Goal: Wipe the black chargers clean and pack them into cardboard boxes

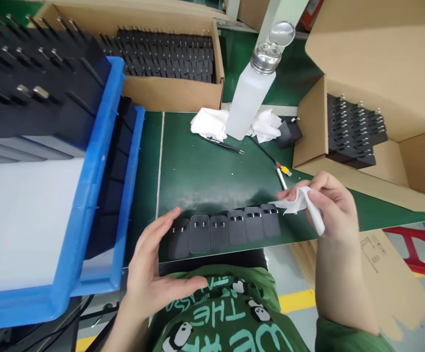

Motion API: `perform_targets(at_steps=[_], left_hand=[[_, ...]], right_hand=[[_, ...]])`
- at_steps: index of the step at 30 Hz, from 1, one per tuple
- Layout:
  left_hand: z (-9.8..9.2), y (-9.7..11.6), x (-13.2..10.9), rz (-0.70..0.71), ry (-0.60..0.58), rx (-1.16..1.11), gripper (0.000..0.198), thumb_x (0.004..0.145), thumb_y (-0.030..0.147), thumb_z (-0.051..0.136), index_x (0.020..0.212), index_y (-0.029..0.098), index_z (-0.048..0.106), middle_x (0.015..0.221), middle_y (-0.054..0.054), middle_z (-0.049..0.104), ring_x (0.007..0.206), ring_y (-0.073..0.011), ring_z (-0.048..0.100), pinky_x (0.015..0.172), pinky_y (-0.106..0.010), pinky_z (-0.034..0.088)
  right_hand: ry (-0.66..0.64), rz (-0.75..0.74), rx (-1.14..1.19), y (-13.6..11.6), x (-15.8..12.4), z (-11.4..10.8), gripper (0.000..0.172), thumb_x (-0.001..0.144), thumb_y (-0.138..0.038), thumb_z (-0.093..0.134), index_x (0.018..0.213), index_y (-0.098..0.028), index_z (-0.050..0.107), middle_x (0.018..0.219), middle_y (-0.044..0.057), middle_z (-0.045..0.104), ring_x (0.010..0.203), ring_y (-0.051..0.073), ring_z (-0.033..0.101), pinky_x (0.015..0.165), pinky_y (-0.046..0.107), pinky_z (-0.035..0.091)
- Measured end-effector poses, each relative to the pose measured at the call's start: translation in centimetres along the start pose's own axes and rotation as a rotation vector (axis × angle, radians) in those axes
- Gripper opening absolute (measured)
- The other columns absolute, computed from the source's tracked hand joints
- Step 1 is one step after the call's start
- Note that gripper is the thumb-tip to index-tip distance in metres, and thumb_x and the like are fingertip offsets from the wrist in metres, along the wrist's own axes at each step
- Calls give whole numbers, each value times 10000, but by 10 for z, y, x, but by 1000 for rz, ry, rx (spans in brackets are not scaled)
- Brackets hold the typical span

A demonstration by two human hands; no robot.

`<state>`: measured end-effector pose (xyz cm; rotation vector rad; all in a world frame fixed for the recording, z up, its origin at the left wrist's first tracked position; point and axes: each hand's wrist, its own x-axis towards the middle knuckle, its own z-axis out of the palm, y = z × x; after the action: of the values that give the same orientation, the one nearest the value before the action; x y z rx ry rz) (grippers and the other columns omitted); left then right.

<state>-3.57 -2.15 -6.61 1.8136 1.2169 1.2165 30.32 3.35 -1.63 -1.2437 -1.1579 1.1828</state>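
Note:
Several black plug adapters [223, 231] lie side by side in a row at the near edge of the green mat [205, 171], prongs up. My left hand [154, 264] is open, its fingers stretched flat against the left end of the row. My right hand [324, 208] is closed on a white wipe cloth [302, 203], pinched between thumb and fingers, just right of the row's last adapter.
A white dispenser bottle [252, 93] stands on crumpled white cloths [208, 123] at the back. Tweezers [225, 144], a pen [282, 175] and a single black adapter [288, 134] lie nearby. Blue trays [98, 166] stack at left. Cardboard boxes [168, 63] [348, 132] hold more adapters.

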Motion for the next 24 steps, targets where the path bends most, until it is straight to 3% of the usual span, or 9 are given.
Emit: perform_targets(at_steps=[2,3,6,9,11,15,17,19,24], left_hand=[[2,-4,-1,-52,-18,18,920,732,547,826,1518,363,386,1443,-119,536,1363,-359,527,1126,-595,454],[3,-7,-1,-78,-31,41,914,734,532,832,1515,364,388,1443,-120,537,1360,-359,528,1116,-597,462],[1,-14,-3,-96,-42,77,886,745,453,847,1505,360,402,1448,-124,537,1352,-359,536,1093,-596,483],[-3,-21,-8,-78,-40,80,820,792,426,805,1504,328,410,1452,-147,542,1327,-362,564,1072,-585,510],[-3,-26,-11,-78,-53,109,771,823,432,763,1502,314,415,1455,-158,550,1302,-364,589,1027,-561,553],[3,-29,-11,-128,-7,126,690,842,519,705,1465,355,458,1476,-118,552,1334,-373,563,1016,-561,564],[6,-25,-10,-165,17,118,647,856,544,675,1448,369,479,1491,-99,543,1369,-376,529,1038,-573,547],[8,-20,-10,-189,20,109,625,868,537,659,1446,380,483,1505,-88,530,1380,-375,517,1034,-575,551],[8,-12,-9,-235,13,112,568,884,476,643,1430,405,505,1513,-63,522,1373,-373,526,1014,-556,572]], right_hand=[[36,71,-5,0,4,2,309,832,-451,758,764,-261,523,756,47,720,576,212,698,473,324,539],[45,89,-12,0,6,3,329,798,-462,786,791,-263,525,788,42,727,538,188,674,429,294,507],[29,133,-12,-6,12,6,450,669,-467,877,916,-270,558,869,28,751,603,182,698,468,279,541],[11,92,-62,-21,27,9,520,706,-412,861,1098,-290,542,856,6,760,729,218,741,565,317,595],[94,-101,-223,-36,50,12,409,783,-362,805,1103,-285,564,861,12,759,785,224,741,614,329,597],[365,-699,-791,-74,122,29,103,892,-253,642,985,-234,681,973,65,743,897,237,703,814,410,574],[314,-851,-970,-86,154,41,168,905,-189,561,977,-213,711,1023,89,727,971,250,685,889,438,558],[170,-893,-1046,-89,174,51,253,894,-133,499,950,-207,734,1034,95,713,1002,251,671,897,427,561],[-28,-900,-1165,-80,181,53,412,896,-92,390,1041,-218,754,1089,115,692,1037,274,627,917,477,554]])
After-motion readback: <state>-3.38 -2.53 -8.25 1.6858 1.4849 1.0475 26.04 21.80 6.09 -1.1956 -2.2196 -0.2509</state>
